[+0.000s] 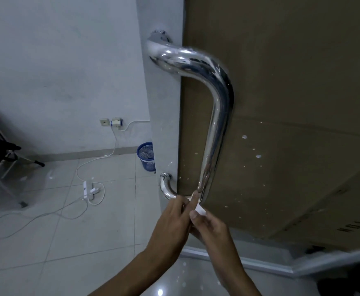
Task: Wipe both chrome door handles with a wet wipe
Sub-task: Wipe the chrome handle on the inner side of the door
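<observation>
- Chrome door handle point(214, 116) mounted on glass door point(166, 124); long axis near-vertical, upper bend at top of frame, lower bend curving back to the lower mount point(165, 177).
- Wet wipe point(198, 207) at the lower bend, touching the bar where the straight run turns toward the mount.
- Left hand point(170, 223) and right hand point(209, 227) both at the wipe, fingers curled and pinching it between them; right thumb laid along the white strip.
- Key relation: whole uncleaned run of bar lies straight above the hands; next stroke, by judgement, upward along the axis.
- Neither hand clearly nearer; right sits on the bar side, left on the mount side.
- Hidden: most of the wipe, inside the fingers; whether it wraps round the bar cannot be told.
- Second handle not identifiable; cardboard point(292, 103) behind the glass blocks that side.
- Upper bend motion-blurred.
</observation>
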